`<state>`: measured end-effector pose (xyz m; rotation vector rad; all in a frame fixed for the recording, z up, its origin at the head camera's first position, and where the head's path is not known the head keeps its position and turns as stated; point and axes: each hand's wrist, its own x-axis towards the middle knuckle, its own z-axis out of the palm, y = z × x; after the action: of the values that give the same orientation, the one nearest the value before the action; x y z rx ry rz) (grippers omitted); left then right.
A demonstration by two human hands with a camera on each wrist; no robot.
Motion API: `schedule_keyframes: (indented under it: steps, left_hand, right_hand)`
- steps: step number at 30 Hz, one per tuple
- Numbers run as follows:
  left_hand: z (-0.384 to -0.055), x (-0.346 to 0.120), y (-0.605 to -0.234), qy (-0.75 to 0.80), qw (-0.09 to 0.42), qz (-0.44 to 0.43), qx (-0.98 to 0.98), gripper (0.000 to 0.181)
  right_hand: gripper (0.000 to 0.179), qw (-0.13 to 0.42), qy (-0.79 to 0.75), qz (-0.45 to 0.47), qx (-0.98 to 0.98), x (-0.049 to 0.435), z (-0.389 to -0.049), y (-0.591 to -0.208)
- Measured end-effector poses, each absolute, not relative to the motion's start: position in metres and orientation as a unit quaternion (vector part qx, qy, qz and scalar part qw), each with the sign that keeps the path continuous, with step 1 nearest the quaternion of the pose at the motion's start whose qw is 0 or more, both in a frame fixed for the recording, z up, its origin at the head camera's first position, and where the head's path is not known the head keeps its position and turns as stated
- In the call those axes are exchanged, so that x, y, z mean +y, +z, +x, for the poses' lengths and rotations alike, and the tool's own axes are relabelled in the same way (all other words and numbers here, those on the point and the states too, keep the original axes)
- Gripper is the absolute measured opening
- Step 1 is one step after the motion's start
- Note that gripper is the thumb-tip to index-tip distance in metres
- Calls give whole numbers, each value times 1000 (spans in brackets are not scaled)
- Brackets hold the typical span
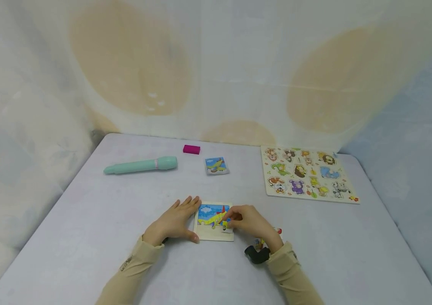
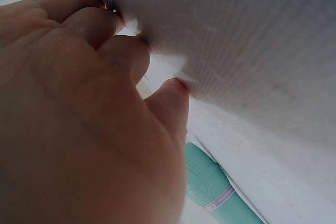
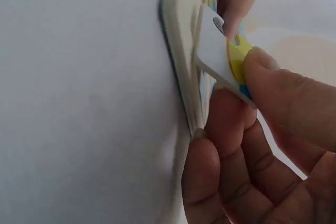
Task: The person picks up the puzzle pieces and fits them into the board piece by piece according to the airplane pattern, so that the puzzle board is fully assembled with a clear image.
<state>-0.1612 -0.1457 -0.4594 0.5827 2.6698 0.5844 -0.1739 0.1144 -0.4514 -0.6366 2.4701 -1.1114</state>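
A small wooden jigsaw board lies on the table, its upper part filled with a yellow airplane against blue sky and its lower part bare wood. At its left edge my left hand rests with fingers spread and thumb by the lower corner. Over the board's right side, my right hand pinches a jigsaw piece between thumb and fingers. That piece is white, yellow and blue, and is tilted against the board in the right wrist view. Loose colourful pieces lie partly hidden beneath my right wrist.
Behind the board lies a small airplane picture, with a magenta block farther back. A mint-green pen-shaped object lies at the back left. An animal puzzle board occupies the back right. Curtains hang around the table.
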Motion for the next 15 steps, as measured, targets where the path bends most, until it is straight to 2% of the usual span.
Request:
schedule_keyframes:
  steps: [8, 15]
  left_hand:
    - [-162, -147, -460, 204, 173, 210, 940, 109]
    - [-162, -146, -459, 210, 173, 212, 939, 108]
  right_hand:
    - [12, 179, -376, -237, 878, 100, -171, -456]
    - [17, 163, -365, -209, 893, 96, -168, -456]
